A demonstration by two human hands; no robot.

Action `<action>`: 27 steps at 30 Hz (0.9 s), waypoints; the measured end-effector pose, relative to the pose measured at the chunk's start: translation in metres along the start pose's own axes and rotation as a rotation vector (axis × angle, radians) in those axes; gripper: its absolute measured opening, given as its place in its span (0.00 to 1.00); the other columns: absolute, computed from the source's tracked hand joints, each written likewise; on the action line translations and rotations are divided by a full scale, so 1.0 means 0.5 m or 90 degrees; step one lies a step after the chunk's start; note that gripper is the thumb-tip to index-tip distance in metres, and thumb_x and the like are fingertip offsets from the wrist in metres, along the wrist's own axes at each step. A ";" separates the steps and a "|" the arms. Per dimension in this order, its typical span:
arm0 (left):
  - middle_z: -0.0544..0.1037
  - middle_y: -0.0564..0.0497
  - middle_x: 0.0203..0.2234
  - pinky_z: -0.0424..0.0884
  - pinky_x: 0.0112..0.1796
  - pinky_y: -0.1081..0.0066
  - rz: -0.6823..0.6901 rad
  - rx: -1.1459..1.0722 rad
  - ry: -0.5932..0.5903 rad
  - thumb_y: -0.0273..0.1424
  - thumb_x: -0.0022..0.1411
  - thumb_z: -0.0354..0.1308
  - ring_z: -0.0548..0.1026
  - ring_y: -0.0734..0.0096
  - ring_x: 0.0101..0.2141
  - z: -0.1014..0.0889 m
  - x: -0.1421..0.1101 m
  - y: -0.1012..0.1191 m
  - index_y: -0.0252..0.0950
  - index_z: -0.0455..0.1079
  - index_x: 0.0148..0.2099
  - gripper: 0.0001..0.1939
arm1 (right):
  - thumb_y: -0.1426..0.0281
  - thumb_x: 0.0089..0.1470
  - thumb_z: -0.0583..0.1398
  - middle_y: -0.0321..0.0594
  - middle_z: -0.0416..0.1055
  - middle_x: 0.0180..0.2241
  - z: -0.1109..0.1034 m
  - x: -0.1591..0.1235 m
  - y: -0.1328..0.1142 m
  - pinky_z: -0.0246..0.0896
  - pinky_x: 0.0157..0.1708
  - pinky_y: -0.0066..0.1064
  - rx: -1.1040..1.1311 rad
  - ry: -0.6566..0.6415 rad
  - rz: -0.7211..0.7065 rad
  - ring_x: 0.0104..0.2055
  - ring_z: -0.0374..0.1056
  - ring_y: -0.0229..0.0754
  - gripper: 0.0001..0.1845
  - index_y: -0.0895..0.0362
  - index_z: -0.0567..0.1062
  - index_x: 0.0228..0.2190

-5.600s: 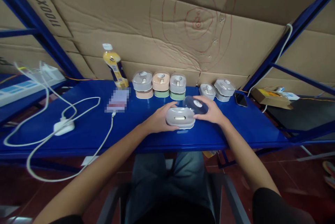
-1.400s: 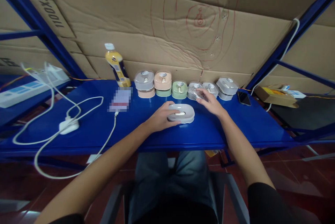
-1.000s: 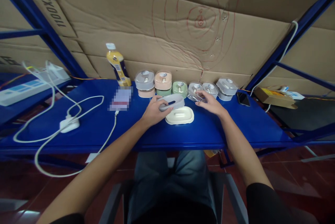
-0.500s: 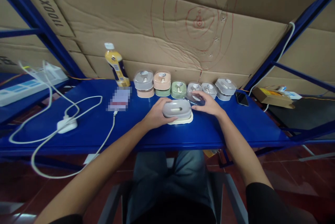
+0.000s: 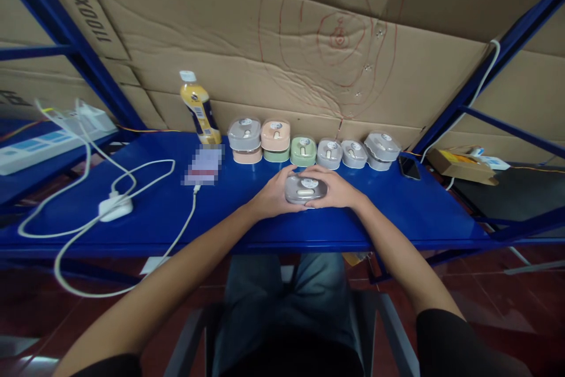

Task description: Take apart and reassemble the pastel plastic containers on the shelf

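As left hand (image 5: pixel 274 196) and right hand (image 5: pixel 338 190) clasp, grey box (image 5: pixel 305 189) between.

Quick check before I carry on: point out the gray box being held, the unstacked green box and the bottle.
Held gray box (image 5: pixel 305 189): head view, middle of its top.
Unstacked green box (image 5: pixel 303 151): head view, its top.
Bottle (image 5: pixel 200 110): head view, its side, about halfway up.

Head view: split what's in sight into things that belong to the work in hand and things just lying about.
In the work:
- grey box, clear-lidded, between left hand and right hand
- probably the row of similar boxes behind it

Apparently just lying about:
- yellow bottle
- white plug and power strip
- black phone
- small carton
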State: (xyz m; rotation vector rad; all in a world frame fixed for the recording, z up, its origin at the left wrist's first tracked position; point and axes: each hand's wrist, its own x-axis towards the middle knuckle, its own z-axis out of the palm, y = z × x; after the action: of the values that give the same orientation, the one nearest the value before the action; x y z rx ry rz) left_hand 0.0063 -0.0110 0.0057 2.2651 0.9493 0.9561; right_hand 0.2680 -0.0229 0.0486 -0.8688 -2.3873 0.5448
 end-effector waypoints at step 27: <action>0.78 0.38 0.58 0.78 0.62 0.42 -0.038 0.035 0.006 0.45 0.67 0.68 0.80 0.46 0.58 0.006 0.012 -0.018 0.39 0.61 0.71 0.37 | 0.45 0.60 0.67 0.71 0.66 0.62 -0.142 0.037 0.192 0.57 0.62 0.74 -0.421 0.516 0.500 0.64 0.64 0.77 0.46 0.61 0.69 0.67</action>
State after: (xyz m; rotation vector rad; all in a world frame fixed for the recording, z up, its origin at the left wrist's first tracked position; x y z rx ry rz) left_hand 0.0081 -0.0011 0.0003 2.2654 1.0527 0.9258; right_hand 0.3432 0.0709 0.0592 -1.8896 -1.3971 -0.3465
